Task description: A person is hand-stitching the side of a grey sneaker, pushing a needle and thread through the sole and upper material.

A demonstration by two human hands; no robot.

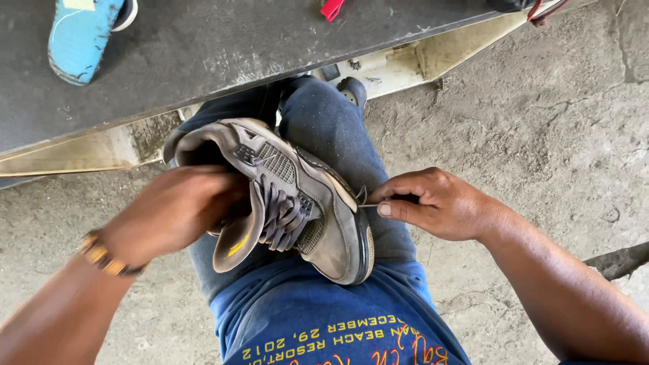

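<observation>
— Where was the shoe, and how did you have it?

— The grey sneaker (297,203) lay on my lap across my jeans (324,128), sole turned to the right, its long axis running from the heel opening at the upper left down to the toe at the lower right. To the left of the sneaker, my left hand (172,213) was pressed against its tongue side, fingers reaching in toward the opening; it was blurred, so I could not tell how firmly it was closed, only that it was touching the shoe and steadying it.

— And the laces?

— The grey laces (280,216) sat in the middle of the sneaker, loose and bunched over the tongue.

— What about the other hand?

— Just right of the sneaker's sole edge, my right hand (433,203) was pinched shut, thumb against forefinger, on a thin needle (368,205) whose tip pointed left into the seam where upper meets sole. That hand was the nearer one to the seam.

— Anything else around?

— Above the sneaker ran the dark workbench (203,47), with a blue shoe (81,37) on its far left end.
</observation>
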